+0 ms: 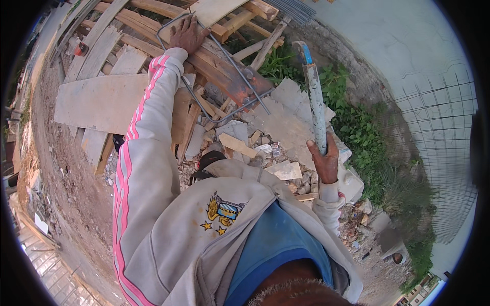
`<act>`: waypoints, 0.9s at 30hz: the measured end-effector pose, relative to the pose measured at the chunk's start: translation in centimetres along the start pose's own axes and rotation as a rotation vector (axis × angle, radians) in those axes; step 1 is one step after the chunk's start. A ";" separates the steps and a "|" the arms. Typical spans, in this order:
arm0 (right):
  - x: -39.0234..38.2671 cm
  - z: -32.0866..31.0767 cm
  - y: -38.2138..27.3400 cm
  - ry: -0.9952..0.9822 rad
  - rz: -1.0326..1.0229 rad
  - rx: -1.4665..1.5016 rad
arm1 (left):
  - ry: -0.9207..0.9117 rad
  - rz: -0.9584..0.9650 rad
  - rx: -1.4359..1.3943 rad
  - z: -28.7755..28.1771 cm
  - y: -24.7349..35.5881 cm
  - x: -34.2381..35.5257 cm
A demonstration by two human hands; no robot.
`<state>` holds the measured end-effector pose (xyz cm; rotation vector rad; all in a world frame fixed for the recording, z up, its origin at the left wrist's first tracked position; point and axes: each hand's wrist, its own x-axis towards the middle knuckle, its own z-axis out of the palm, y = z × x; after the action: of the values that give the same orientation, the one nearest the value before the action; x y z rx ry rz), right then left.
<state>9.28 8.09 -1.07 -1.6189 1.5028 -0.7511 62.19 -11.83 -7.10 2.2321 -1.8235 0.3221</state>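
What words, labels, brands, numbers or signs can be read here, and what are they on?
Pale jacket: embroidered chest crest, with marks too small and blurred to read.
Pale rod with blue end, in right hand: no readable text.
Bent metal frame, at left hand: none visible.

Off-white zip-style jacket (209, 188), front open, faint brownish stains on the chest. Left sleeve (148, 127), running 7 to 11 o'clock: pink stripes down its length, snug cuff at 11. Right sleeve (328, 211), 4 o'clock: same pale fabric, bunched into folds, hint of pink near the cuff. Embroidered crest (223, 209) between 6 and 7 o'clock: gold winged figure, blue shield, two gold stars beneath. Blue shirt (270, 245) under it at 5–6, darker blue neckband. Hands (325, 162) bare.
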 end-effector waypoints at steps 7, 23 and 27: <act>-0.2 -5.1 3.8 -0.250 -0.091 -0.187 | 0.071 0.026 0.101 0.8 -0.5 0.0; 13.0 -8.7 3.5 -0.637 -0.314 -0.529 | 0.015 -0.014 -0.075 -3.7 1.9 -1.2; 15.3 -8.8 3.1 -0.635 -0.385 -0.613 | -0.007 -0.013 -0.061 -3.2 1.4 -1.1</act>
<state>2.08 -8.35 -0.55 -2.3555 0.9997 0.0916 60.51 -10.04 -4.33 2.2058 -1.7972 0.2537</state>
